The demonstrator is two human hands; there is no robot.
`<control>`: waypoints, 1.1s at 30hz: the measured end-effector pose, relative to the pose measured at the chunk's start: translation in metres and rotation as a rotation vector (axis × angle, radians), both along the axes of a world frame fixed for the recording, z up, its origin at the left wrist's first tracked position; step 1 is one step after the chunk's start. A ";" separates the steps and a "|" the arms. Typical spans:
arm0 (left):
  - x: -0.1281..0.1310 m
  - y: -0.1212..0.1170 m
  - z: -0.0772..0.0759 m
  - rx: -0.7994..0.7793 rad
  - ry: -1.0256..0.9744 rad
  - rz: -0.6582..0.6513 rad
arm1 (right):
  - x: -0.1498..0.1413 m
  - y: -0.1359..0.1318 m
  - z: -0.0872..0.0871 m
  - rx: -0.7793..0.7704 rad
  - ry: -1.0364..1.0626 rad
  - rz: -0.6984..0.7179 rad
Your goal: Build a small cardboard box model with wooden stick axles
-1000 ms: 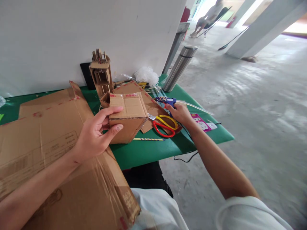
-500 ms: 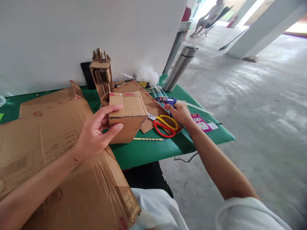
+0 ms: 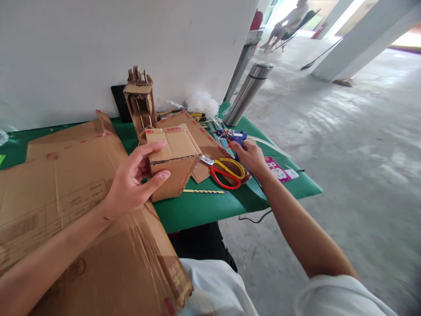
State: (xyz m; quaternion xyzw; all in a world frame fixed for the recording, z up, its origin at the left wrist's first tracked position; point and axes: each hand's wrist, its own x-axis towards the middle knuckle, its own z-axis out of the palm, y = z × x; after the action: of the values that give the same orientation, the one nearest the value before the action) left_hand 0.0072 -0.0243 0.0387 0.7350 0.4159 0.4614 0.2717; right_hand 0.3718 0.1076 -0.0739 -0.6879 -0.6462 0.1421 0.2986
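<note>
My left hand [image 3: 136, 180] grips the near left edge of a small cardboard box [image 3: 176, 147], thumb on the front face and fingers along the top. The box is tilted slightly over the green tabletop [image 3: 200, 213]. My right hand [image 3: 250, 156] is wrapped round the handle of a blue hot glue gun [image 3: 235, 136], whose nozzle points left toward the box. A clear glue stick [image 3: 272, 147] sticks out of the gun's back. Scissors [image 3: 225, 180] with red and yellow handles lie between box and gun, their blades partly hidden. A striped pencil [image 3: 205, 191] lies in front of the box.
A large flattened carton [image 3: 75, 193] covers the table's left side. Behind the box stand a cardboard structure [image 3: 141, 101] and a steel flask [image 3: 248, 94]. Loose glue sticks, a cardboard sheet [image 3: 184, 120] and a purple card [image 3: 278, 169] lie nearby. A person sits far off.
The glue gun, in my right hand, has lifted and shifted slightly right, its nozzle now clearer to see. The small box has turned a little in my left hand.
</note>
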 end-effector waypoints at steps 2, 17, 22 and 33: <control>0.001 0.000 -0.002 0.017 -0.018 -0.020 | -0.005 -0.009 0.008 0.077 0.099 -0.045; 0.003 -0.004 -0.007 0.020 -0.035 0.008 | -0.084 -0.122 0.097 -0.035 0.819 0.399; 0.003 -0.006 -0.005 0.052 -0.004 0.013 | -0.098 -0.139 0.098 -0.026 0.664 0.531; 0.002 -0.005 -0.004 0.032 -0.060 -0.057 | -0.119 -0.149 0.109 0.140 0.383 0.601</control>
State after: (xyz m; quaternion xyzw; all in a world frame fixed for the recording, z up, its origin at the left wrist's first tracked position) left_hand 0.0096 -0.0289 0.0344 0.7365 0.3791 0.4820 0.2855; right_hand 0.2527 -0.0412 0.0349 -0.4062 -0.7599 0.3052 0.4055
